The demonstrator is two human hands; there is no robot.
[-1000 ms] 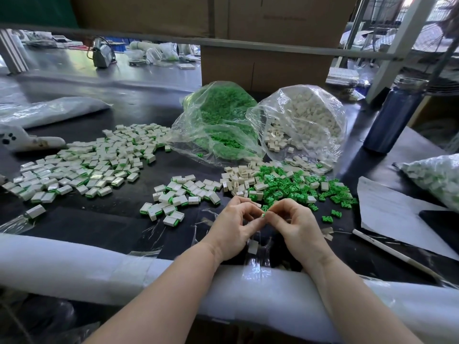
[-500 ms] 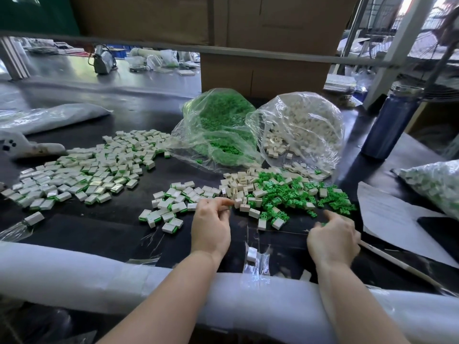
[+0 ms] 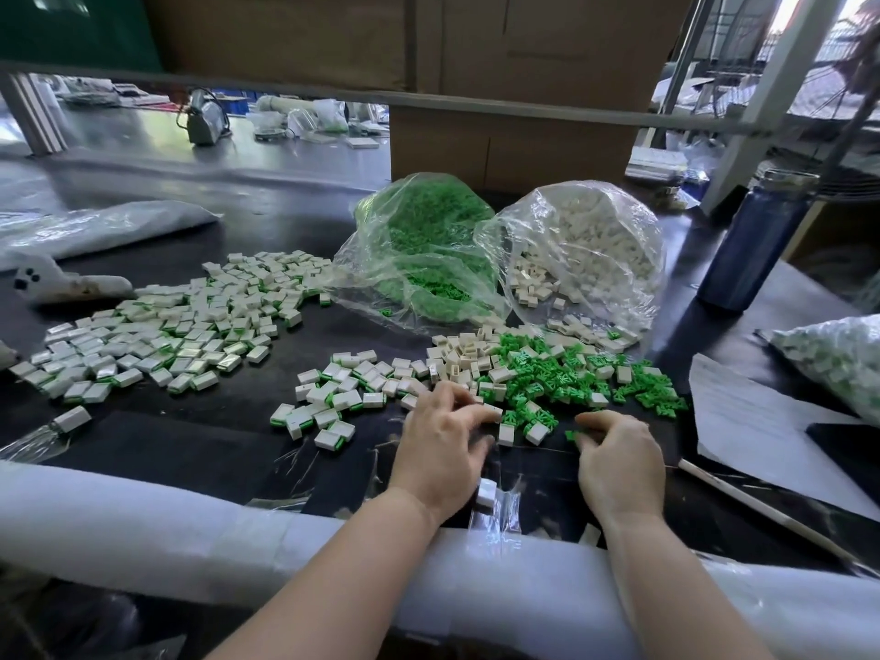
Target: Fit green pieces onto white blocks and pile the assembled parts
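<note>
Reaching over the black worktable [image 3: 228, 435], the left hand [image 3: 440, 450] pinches a white block [image 3: 493, 412] at the near edge of the loose heap, while the right hand [image 3: 619, 462] curls its fingers around a green piece [image 3: 571, 435]. Two clear bags lie behind: one of green pieces [image 3: 428, 250], one of white blocks [image 3: 585, 250]. Two spreads of assembled parts lie left, a large pile [image 3: 181, 326] and a smaller one [image 3: 343, 397], too many to count. One dark blue bottle [image 3: 757, 240] stands right. No writing is legible.
</note>
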